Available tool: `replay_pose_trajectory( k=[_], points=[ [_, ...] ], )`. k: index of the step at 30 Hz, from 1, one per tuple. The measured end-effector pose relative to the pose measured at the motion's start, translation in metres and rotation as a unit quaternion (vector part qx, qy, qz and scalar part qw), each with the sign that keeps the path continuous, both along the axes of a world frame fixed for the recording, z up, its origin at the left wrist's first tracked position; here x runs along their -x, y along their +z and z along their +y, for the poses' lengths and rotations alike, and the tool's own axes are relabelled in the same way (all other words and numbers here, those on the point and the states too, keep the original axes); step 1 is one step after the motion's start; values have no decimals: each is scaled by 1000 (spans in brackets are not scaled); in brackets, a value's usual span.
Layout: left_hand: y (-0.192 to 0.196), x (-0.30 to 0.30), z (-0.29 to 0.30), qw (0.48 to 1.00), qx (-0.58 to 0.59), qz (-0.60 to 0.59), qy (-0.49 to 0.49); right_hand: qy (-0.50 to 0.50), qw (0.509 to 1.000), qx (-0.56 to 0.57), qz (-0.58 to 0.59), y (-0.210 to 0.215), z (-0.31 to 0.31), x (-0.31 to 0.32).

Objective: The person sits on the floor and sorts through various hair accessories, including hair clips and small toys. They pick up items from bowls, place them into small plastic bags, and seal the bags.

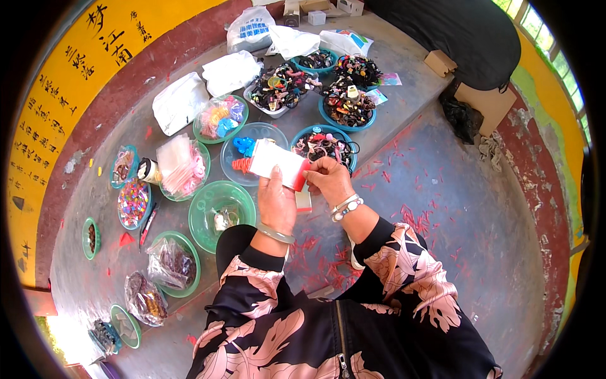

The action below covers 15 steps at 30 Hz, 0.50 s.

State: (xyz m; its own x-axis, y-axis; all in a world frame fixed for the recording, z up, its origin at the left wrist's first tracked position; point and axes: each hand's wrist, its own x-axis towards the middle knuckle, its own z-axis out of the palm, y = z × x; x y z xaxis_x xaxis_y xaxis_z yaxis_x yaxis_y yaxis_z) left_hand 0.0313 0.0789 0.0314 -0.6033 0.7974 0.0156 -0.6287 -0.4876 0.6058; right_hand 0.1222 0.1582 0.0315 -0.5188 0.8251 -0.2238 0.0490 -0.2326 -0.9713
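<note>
In the head view, the left hand (278, 201) holds a white card (273, 159) with a red end, thumb on top, while the right hand (333, 182) has its fingers clamped on that red end. The card partly covers a translucent bowl (230, 163) of blue and orange coils, near a green bowl (199, 218).

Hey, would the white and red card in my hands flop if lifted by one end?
The white and red card is probably fairly stiff: its white end juts out nearly flat past the left hand and right hand. It looks thin, so likely light, and its flat shape should slide rather than roll.
</note>
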Motion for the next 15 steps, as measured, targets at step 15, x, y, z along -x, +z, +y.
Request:
replay_pose_trajectory(
  k=[15],
  points=[
    [2,-1,0,1000,3,-3,-10,-14,987,-156,-45,-13,7,0]
  ],
)
